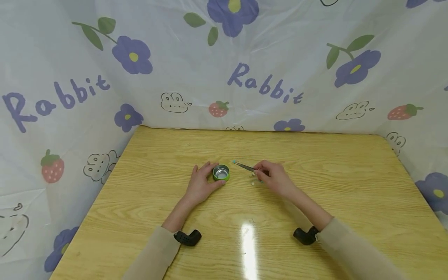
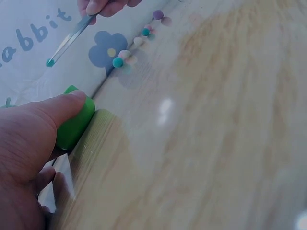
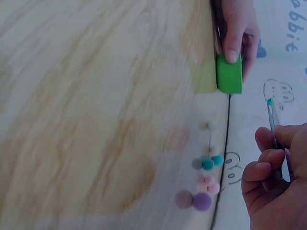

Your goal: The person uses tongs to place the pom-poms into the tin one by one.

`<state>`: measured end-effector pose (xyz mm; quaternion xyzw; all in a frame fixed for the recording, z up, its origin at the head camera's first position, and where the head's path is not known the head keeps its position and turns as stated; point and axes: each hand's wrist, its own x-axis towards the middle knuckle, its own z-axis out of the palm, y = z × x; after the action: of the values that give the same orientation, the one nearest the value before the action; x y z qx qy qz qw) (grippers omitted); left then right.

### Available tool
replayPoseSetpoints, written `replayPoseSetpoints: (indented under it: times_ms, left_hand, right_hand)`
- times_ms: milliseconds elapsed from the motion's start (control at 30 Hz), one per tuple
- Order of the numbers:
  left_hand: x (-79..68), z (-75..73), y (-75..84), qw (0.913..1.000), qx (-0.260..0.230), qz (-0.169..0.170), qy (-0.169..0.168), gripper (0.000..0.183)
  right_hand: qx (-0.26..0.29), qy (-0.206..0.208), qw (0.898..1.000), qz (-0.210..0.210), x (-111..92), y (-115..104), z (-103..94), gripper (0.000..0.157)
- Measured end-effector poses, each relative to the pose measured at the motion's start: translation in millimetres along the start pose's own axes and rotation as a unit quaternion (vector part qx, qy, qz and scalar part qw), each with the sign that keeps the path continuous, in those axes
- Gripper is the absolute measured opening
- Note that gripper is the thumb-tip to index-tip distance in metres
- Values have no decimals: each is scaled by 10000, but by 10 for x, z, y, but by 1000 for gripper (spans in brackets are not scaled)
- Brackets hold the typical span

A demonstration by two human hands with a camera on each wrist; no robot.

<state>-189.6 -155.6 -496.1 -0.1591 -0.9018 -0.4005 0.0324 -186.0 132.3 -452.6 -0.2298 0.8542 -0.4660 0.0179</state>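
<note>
Patterned cloth [image 1: 171, 58]: white, printed with purple flowers, strawberries, rabbit faces and the word "Rabbit"; hung to the left, behind and to the right of the table.

Table [image 1: 161, 155]: wood-grained, yellowish, glossy.

Left sleeve [image 1: 154, 252]: beige, with a black wrist device [image 1: 189, 238] at the cuff.

Left hand [image 1: 199, 186]: closed about the tin's left side, thumb against the near side and fingers on the far side, parted by the tin's width.

Tin [image 1: 221, 175]: small, round, green outside and silvery within; stood upright on the table, mouth upward, in the left hand's grasp.

Teal ball [image 1: 233, 161]: tiny, caught at the tweezers' tips, raised above the table to the right of the tin and apart from it.

Tweezers [image 1: 244, 167]: slim, metallic, tips pointed left.

Loose balls [image 3: 202, 201]: purple, pink, teal and pale, grouped on the table between the tin and the right hand, some beneath it; exact count could not be told.

Right hand [image 1: 276, 179]: raised, thumb and fingers pinched firmly together on the tweezers.

Right sleeve [image 1: 357, 249]: beige, a second black device [image 1: 306, 236] at its cuff.
</note>
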Motion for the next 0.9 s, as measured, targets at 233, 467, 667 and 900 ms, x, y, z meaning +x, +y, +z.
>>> replayPoseSetpoints:
  times_ms: [233,467,667,900]
  left_hand:
    - [2,-3,0,10000,35,-46,-55,68]
    - [18,7,-17,9999,102,-49,-49,68]
    - [45,26,-16,9999,142,-94,-3,69]
    - [62,40,15,9998,169,-136,37,68]
  right_hand:
    - [-240,-248,9993,-171,62,-43,181,13]
    - [-408,-233,9986,-231,97,-58,261,13]
    - [-454,-303,9983,-204,123,-29,254,11]
    - [-417,-322,9985,-114,159,30,243,11]
